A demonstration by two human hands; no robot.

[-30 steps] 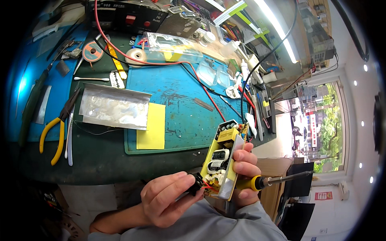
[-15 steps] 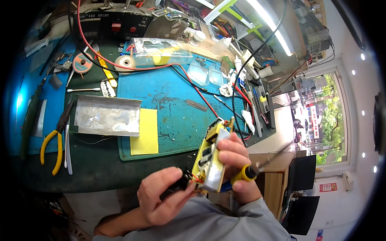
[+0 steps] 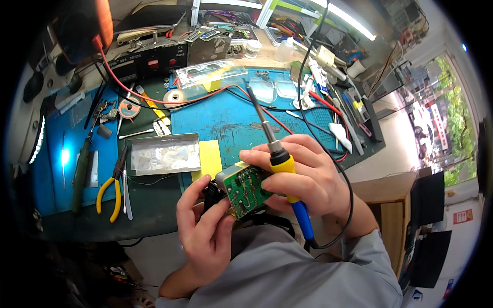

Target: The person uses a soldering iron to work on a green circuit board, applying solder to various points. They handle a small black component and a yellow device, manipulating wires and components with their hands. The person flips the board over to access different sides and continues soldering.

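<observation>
Above my lap, near the bench's front edge, both hands hold a small circuit board with its green soldered side facing me. My left hand grips its left end and lower edge between fingers and thumb. Black material lies between those fingers and the board; its kind cannot be made out. My right hand pinches the board's upper right side and also holds a soldering iron with a yellow and blue handle. The iron's tip points up and away, clear of the board. The board's component side is mostly hidden.
An open metal case and yellow paper lie beyond the board. Yellow-handled pliers lie left, near a solder spool. Red and black leads cross the blue mat. The iron's black cord loops right.
The board has been turned from its component side to its green soldered side. The soldering iron has swung from pointing right to pointing up and away. The whole view has shifted.
</observation>
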